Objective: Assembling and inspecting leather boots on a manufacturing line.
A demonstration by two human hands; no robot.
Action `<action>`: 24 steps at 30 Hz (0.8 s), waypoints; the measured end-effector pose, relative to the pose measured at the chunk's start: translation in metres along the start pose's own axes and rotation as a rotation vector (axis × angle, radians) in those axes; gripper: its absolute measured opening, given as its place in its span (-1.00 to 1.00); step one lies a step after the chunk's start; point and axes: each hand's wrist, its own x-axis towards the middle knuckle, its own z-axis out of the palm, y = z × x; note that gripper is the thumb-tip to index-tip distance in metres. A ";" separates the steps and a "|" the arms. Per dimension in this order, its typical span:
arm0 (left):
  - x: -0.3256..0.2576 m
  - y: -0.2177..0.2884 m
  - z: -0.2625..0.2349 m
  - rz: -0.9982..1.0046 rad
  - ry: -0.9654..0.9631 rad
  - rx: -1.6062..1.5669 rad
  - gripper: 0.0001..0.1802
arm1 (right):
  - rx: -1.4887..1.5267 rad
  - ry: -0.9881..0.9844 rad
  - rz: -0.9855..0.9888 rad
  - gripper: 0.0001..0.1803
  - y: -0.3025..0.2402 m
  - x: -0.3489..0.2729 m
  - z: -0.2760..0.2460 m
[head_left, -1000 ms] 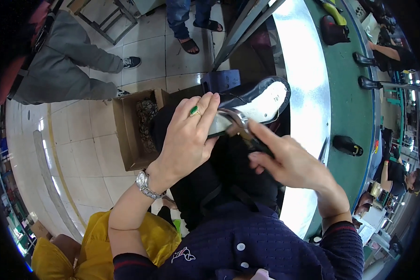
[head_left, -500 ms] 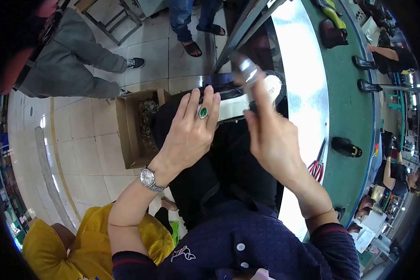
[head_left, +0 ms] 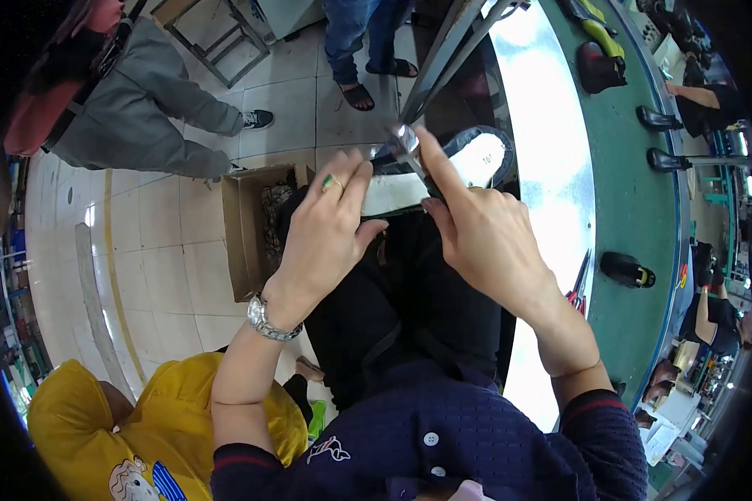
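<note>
Across my lap lies a shoe [head_left: 479,159], bottom up, its pale sole board showing and a dark upper around the rim. My right hand [head_left: 495,246] is closed around the handle of a hammer [head_left: 406,144]; the metal head is over the middle of the shoe. My left hand [head_left: 326,225] is at the shoe's left end, fingers stretched and a little blurred, thumb apart beside the near edge. It covers that end of the shoe. The hand has a green-stone ring and, at the wrist, a metal watch [head_left: 263,317].
An open cardboard box [head_left: 241,234] stands on the floor to the left. At right runs a shiny metal ledge [head_left: 551,150] with red-handled pliers [head_left: 578,292], then a green conveyor [head_left: 622,192] carrying shoes. Other people stand ahead and sit at left.
My left hand's fingers have lifted and drawn back left, thumb now spread. The hammer has moved slightly left and is less blurred. The view has shifted slightly.
</note>
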 end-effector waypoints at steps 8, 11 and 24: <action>-0.006 -0.008 0.003 -0.085 0.008 -0.185 -0.09 | 0.050 0.068 -0.039 -0.17 -0.004 0.005 0.011; -0.004 -0.008 0.003 -0.076 0.013 -0.184 -0.04 | 0.157 0.150 -0.040 -0.22 -0.009 0.006 0.009; -0.018 0.007 0.000 -0.068 -0.004 -0.257 0.23 | 0.092 0.220 0.074 -0.38 0.091 0.002 -0.010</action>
